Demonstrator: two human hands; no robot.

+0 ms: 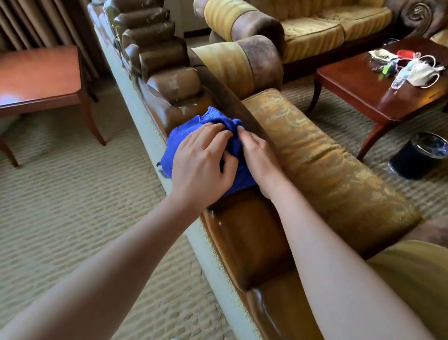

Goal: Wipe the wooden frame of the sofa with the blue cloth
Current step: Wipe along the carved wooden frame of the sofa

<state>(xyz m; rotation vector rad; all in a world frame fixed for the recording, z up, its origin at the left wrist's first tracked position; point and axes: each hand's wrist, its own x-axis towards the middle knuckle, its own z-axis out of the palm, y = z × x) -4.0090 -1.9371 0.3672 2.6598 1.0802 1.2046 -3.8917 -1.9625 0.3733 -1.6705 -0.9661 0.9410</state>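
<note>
Both hands, left [203,163] and right [260,158], press curled fingers into the bunched bright-blue terry cloth [190,131] atop the glossy carved brown wooden sofa frame [246,239]. Best: firm pressure, following each scalloped ridge.

Daylight interior, moderately bright. Glare streaks on the glossy wooden frame [239,231] and a bright sheen on the side counter [17,87]. Soft shadows beneath furniture. Overall slightly soft focus; wide-angle bending evident toward the edges.
</note>
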